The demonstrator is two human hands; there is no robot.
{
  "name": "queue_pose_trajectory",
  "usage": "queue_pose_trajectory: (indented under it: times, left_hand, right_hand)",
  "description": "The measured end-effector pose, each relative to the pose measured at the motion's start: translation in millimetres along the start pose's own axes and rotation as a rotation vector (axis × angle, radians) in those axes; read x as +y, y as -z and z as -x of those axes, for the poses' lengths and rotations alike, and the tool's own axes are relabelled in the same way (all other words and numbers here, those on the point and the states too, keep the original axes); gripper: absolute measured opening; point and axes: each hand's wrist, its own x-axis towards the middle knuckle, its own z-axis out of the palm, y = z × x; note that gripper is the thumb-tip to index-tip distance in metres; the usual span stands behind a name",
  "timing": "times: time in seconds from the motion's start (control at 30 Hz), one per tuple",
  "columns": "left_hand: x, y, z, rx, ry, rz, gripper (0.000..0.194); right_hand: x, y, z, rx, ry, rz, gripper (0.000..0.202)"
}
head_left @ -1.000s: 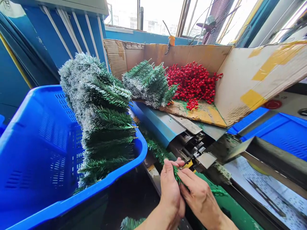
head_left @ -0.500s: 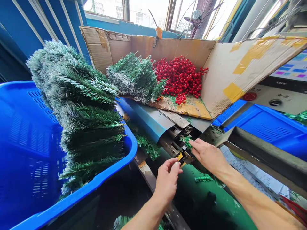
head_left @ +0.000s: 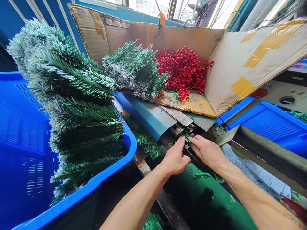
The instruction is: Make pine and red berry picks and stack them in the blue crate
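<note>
Both hands meet at the metal head of a machine [head_left: 190, 129], just in front of the cardboard box. My right hand [head_left: 209, 153] pinches a small green pine sprig [head_left: 186, 138] at the metal jaws. From the left, my left hand [head_left: 176, 158] reaches to the same spot, fingers together and pointing into the jaws; what its fingertips grip is hidden. Below the hands a short green tinsel-like piece [head_left: 201, 175] lies on the green machine body [head_left: 216, 195].
A blue basket [head_left: 130, 150] on the left holds stacked frosted pine branches [head_left: 79, 111]. The open cardboard box [head_left: 225, 70] contains more pine branches [head_left: 134, 68] and red berry stems [head_left: 184, 68]. A metal trough [head_left: 268, 156] and a control panel with a red button [head_left: 259, 93] stand right.
My left hand has moved up and forward to the jaws, beside my right fingertips. My right hand stays at the sprig. The view has tipped slightly downward.
</note>
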Motion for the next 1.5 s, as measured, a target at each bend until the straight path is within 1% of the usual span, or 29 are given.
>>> queue_pose_trajectory:
  times: [0.07,0.13,0.27,0.43,0.57,0.7,0.77,0.9,0.97,1.03,1.07,1.13,1.2,1.23,1.27,1.37,1.43,1.5]
  left_hand:
    - [2,2.9,-5,-0.071,0.029,-0.095,0.080]
    - [3,4.1,-6,-0.108,0.040,-0.163,0.081]
    - [3,2.6,-5,-0.101,0.021,-0.186,0.080]
    - [4,0.4,-8,-0.109,0.019,-0.199,0.081]
    - [3,-0.5,-10,-0.112,0.020,-0.193,0.082]
    - [-1,-0.7,-8,-0.084,0.001,-0.161,0.081]
    - [-4,-0.9,-9,-0.070,-0.004,-0.159,0.080]
    - [-8,-5.0,-12,-0.048,-0.034,-0.170,0.079]
    - [-11,-9.0,-3,0.007,-0.087,-0.176,0.074]
    - [-12,-11.4,16,0.125,-0.157,-0.180,0.062]
    - [-13,-10.7,29,0.212,-0.184,-0.190,0.054]
    - [-12,-4.4,53,0.427,-0.211,-0.264,0.043]
    - [-9,7.7,67,0.618,-0.204,-0.436,0.041]
    - [-6,14.7,67,0.674,-0.185,-0.538,0.044]
    - [-4,21.7,62,0.701,-0.153,-0.633,0.048]
    - [-2,40.5,34,0.706,0.003,-0.809,0.059]
    - [-7,50.3,15,0.733,0.147,-0.820,0.064]
    - [-16,57.2,6,0.785,0.298,-0.730,0.071]
  right_hand:
    - [2,1,0,-0.003,0.027,-0.011,0.028]
    - [3,3,-1,-0.015,0.055,-0.004,0.027]
    - [4,4,-1,-0.011,0.084,-0.006,0.028]
    - [9,-2,1,0.059,0.092,-0.110,0.032]
    - [12,-6,2,0.109,0.088,-0.139,0.033]
    - [9,-8,2,0.140,0.094,-0.145,0.033]
    - [4,-9,3,0.193,0.059,-0.131,0.033]
    - [-8,-13,3,0.448,-0.073,-0.168,0.040]
    - [-11,-14,3,0.521,-0.101,-0.191,0.044]
    - [-11,-15,4,0.544,-0.100,-0.223,0.049]
    - [-11,-15,5,0.549,-0.096,-0.236,0.052]
    - [-9,-17,7,0.532,-0.085,-0.246,0.061]
    - [-9,-18,8,0.491,-0.090,-0.227,0.068]
    - [-10,-18,8,0.477,-0.100,-0.216,0.069]
    - [-12,-19,7,0.475,-0.111,-0.213,0.069]
    - [-20,-17,7,0.495,-0.126,-0.222,0.070]
    - [-22,-15,10,0.498,-0.127,-0.231,0.069]
    - [-21,-15,16,0.505,-0.149,-0.241,0.069]
